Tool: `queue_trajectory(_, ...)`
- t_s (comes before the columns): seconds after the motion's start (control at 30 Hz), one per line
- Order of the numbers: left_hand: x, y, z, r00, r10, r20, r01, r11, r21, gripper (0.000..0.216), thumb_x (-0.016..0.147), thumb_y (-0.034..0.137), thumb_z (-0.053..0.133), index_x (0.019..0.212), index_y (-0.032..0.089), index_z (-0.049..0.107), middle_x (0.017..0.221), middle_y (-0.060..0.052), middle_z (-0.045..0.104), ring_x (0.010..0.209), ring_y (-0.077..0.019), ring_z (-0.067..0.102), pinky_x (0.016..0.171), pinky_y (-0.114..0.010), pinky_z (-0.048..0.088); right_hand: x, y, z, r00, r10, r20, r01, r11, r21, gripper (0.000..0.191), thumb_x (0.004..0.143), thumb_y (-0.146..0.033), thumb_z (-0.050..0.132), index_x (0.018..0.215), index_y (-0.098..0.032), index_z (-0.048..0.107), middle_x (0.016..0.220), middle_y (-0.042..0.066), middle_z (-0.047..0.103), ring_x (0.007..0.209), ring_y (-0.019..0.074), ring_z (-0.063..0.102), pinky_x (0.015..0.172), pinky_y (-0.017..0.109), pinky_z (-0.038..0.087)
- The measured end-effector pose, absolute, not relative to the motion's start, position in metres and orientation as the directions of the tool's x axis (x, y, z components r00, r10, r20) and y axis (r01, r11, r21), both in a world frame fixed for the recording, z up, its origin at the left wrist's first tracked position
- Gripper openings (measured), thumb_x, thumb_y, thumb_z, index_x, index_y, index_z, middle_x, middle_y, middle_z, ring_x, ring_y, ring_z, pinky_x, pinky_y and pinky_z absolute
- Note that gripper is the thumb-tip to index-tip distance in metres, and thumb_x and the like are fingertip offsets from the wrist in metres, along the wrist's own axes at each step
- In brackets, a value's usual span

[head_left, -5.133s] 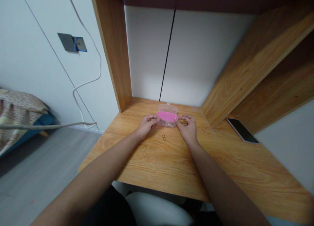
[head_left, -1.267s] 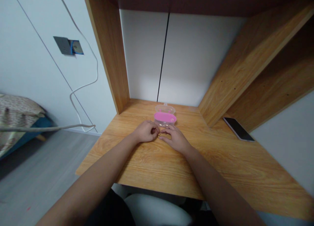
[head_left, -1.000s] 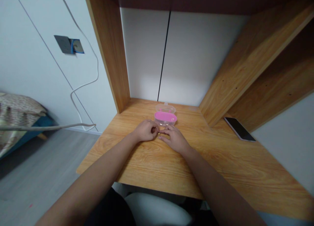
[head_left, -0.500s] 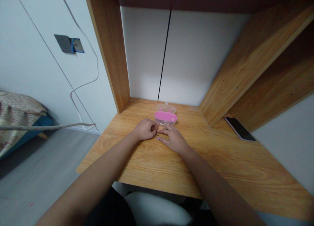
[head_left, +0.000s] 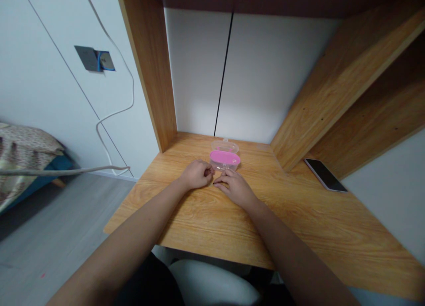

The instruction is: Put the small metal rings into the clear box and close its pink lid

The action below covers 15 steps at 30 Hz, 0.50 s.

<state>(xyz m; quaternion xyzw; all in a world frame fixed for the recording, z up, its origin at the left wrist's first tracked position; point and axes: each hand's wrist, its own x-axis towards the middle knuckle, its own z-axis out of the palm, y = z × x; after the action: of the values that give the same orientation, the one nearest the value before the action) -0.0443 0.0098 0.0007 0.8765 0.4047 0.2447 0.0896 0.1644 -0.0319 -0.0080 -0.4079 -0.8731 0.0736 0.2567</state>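
Observation:
On the wooden desk (head_left: 199, 217), my left hand (head_left: 198, 174) rests with its fingers curled together; whatever they may hold is hidden. Opposite it, my right hand (head_left: 234, 186) pinches thumb and forefinger on a tiny dark thing (head_left: 214, 184), which looked like small rings a moment earlier. Only its dark tip shows now. Just behind both hands stands a clear plastic case (head_left: 229, 167) with a pink oval insert (head_left: 223, 157). Its clear lid (head_left: 225, 145) is tipped back toward the wall. The right fingertips are close to the case's front; I cannot tell whether they touch it.
A phone (head_left: 325, 175) lies at the right by a wooden upright (head_left: 308, 116). Another wooden side panel (head_left: 149, 67) rises at the left. A white cable (head_left: 133, 89) hangs down the wall near an open socket (head_left: 106, 60). A patterned cloth (head_left: 26, 151) is far left.
My right thumb and forefinger have come together over the small dark rings, which now barely show. My left hand and the case have hardly moved.

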Motion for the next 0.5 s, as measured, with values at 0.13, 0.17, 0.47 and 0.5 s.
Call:
queue_trajectory(0.13,-0.0432,0.0081,0.0027,0.559,0.74,0.374,0.633,-0.672,0.383,0.013,0.078,0.02,0.057,0.081,0.018,0.07,0.069,-0.002,0.067,0.067,-0.0168,0.059,0.067,-0.027,0.043,0.1642,-0.0318,-0.0079,-0.529,0.75,0.397,0.657,0.658,-0.369,0.01,0.092,-0.026,0.064,0.094,-0.022,0.074,0.092,0.005,0.064,0.092,0.0199,0.059,0.085,0.035,0.047)
queue_trajectory(0.17,-0.0427,0.0073,0.0034,0.566,0.734,0.375,0.62,-0.679,0.394,0.013,0.078,0.02,0.057,0.08,0.018,0.07,0.068,-0.002,0.067,0.066,-0.0164,0.059,0.067,-0.027,0.043,0.1642,-0.0319,-0.0076,-0.517,0.754,0.406,0.647,0.655,-0.39,0.01,0.093,-0.024,0.063,0.093,-0.022,0.073,0.093,0.005,0.064,0.093,0.0198,0.06,0.086,0.035,0.047)
queue_trajectory(0.47,-0.042,0.0013,0.0089,0.649,0.666,0.366,0.51,-0.739,0.441,0.012,0.074,0.019,0.06,0.077,0.018,0.072,0.068,-0.002,0.066,0.066,-0.0154,0.058,0.07,-0.026,0.046,0.1693,-0.0309,-0.0075,-0.366,0.82,0.441,0.597,0.57,-0.564,0.013,0.095,-0.026,0.059,0.091,-0.021,0.07,0.089,0.004,0.065,0.082,0.0176,0.06,0.074,0.03,0.047)
queue_trajectory(0.5,-0.0422,0.0014,0.009,0.653,0.664,0.364,0.509,-0.741,0.438,0.012,0.073,0.018,0.061,0.077,0.018,0.072,0.068,-0.002,0.066,0.066,-0.0156,0.058,0.07,-0.026,0.046,0.1696,-0.0308,-0.0079,-0.366,0.82,0.441,0.596,0.57,-0.566,0.013,0.095,-0.026,0.059,0.091,-0.021,0.071,0.09,0.004,0.066,0.082,0.0175,0.061,0.074,0.03,0.048)
